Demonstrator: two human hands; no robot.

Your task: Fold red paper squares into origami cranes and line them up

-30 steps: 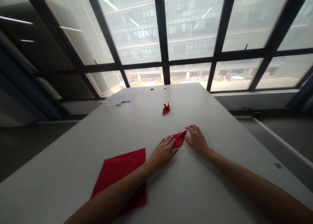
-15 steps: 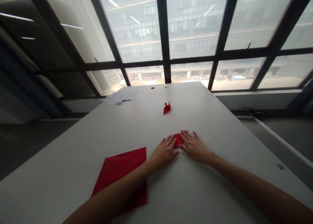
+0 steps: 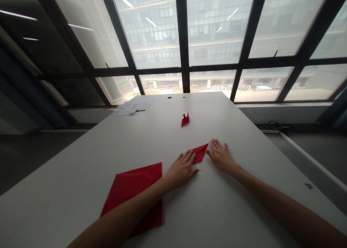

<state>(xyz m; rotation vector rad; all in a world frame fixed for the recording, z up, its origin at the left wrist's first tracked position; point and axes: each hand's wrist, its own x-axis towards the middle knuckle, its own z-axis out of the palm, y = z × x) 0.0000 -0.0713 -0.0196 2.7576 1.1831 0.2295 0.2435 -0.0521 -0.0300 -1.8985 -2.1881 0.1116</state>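
A small folded piece of red paper (image 3: 200, 153) lies flat on the white table (image 3: 130, 146), its pointed corner toward the upper right. My left hand (image 3: 182, 171) rests flat on its left part, fingers stretched out and covering that end. Just off the pointed corner is my right hand (image 3: 221, 157), open with its fingers extended, palm down on or close to the tabletop. Beyond both hands stands a red paper crane (image 3: 185, 119). Under my left forearm is a larger sheet of red paper (image 3: 135, 183), partly hidden by the arm.
White papers (image 3: 135, 106) are spread at the table's far left, with a dark pen (image 3: 140, 111) on them. A small dark mark (image 3: 308, 186) shows near the right edge. Large windows (image 3: 211, 31) rise behind the table.
My right hand pressed onto the right part of the folded red paper half a second ago, then slid off to the right, uncovering the pointed corner. My left hand has stayed in place.
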